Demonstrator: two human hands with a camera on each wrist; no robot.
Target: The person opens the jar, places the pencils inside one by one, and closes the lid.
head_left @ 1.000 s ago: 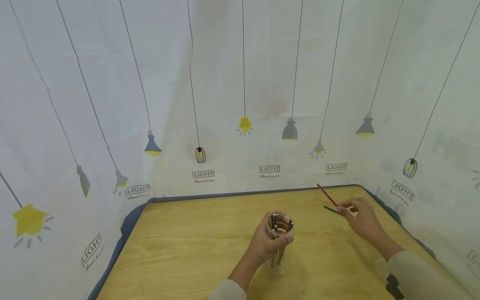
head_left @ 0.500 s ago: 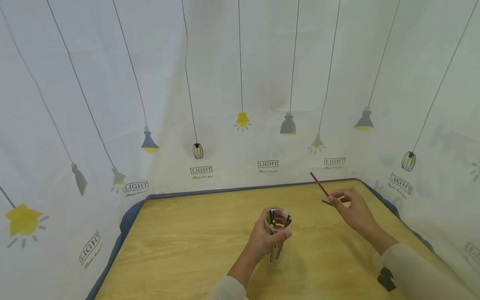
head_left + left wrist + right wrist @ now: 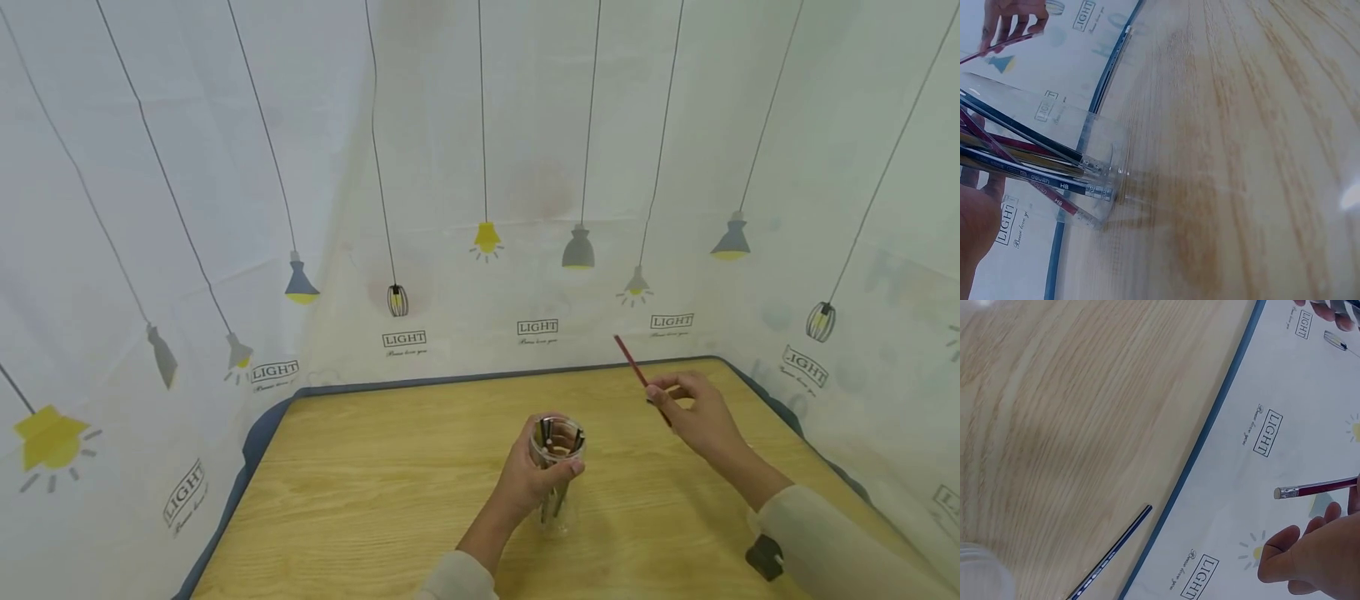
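Observation:
My left hand [image 3: 528,475] grips a clear cup [image 3: 557,450] near its rim. Several pencils stand inside it; the left wrist view shows dark and red pencils [image 3: 1041,172] marked HB, eraser ends down near the cup's base. Away to the right, my right hand [image 3: 697,417] pinches a red pencil [image 3: 632,360] between thumb and fingers, raised and slanting up to the left. Its eraser end [image 3: 1288,492] points down past the fingers. A dark pencil [image 3: 1110,553] lies on the table near the back edge, mostly hidden behind the right hand in the head view.
The wooden table [image 3: 360,483] has a blue edge [image 3: 450,382] along its back and sides. White curtains [image 3: 450,167] printed with hanging lamps surround it closely. A pale round object [image 3: 982,575] shows in the right wrist view's lower left corner.
My right hand has moved left and slightly up with the red pencil. The pencil's lower end now extends below the fingers. My left hand keeps its grip on the cup.

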